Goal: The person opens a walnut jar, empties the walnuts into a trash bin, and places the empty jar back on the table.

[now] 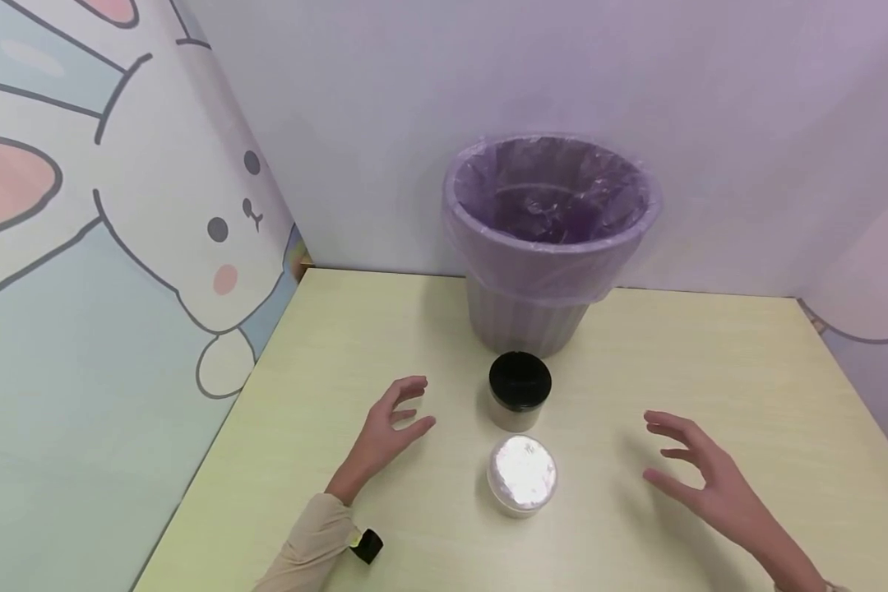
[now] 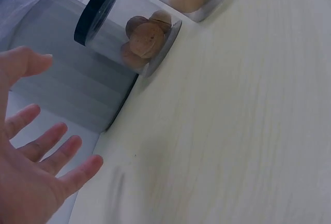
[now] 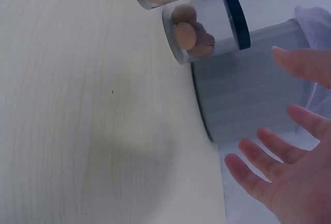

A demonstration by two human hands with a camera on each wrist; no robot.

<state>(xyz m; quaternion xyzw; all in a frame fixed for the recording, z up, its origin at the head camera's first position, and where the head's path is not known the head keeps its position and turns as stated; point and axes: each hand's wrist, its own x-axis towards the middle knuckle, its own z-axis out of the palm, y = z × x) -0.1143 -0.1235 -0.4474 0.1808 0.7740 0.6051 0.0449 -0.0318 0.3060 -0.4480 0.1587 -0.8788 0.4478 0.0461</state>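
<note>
A clear jar with a black lid (image 1: 520, 383) stands upright on the table, right in front of the bin. Nearer to me is a second clear jar (image 1: 521, 474) with a shiny whitish top. Through their walls the wrist views show round brown nuts (image 2: 147, 39), like walnuts. My left hand (image 1: 381, 432) hovers to the left of the jars, fingers spread and loosely bent, touching nothing. On the other side, my right hand (image 1: 710, 481) is held apart from the jars in a similar pose, its palm (image 3: 305, 185) bare.
A ribbed bin (image 1: 529, 316) lined with a translucent purple bag (image 1: 555, 267) stands at the table's back edge, against the wall. The pale wooden table (image 1: 363, 321) meets a wall with a rabbit drawing (image 1: 170, 189) on the left. A small black object (image 1: 367, 546) sits by my left sleeve.
</note>
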